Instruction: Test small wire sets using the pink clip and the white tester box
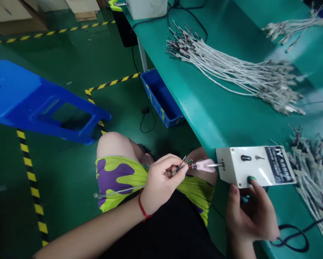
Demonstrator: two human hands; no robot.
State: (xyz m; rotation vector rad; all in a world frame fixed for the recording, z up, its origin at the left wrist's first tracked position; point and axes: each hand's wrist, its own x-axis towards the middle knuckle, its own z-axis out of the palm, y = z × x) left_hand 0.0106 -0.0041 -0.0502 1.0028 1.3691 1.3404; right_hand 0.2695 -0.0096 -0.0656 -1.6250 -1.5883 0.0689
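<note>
Left on the green floor [7, 169], a blue plastic stool [13, 90] lies tipped. The left grip [161, 183] is clamped on a thin grey wire [123, 190], its tips by a pink plastic handle [204, 166]. The right grip [250, 212] clamps a white plastic box [258, 158]. Hold steady, go slow.

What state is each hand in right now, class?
Left hand: closed, holding a thin grey cable.
Right hand: closed, gripping a white rectangular plastic box.
</note>
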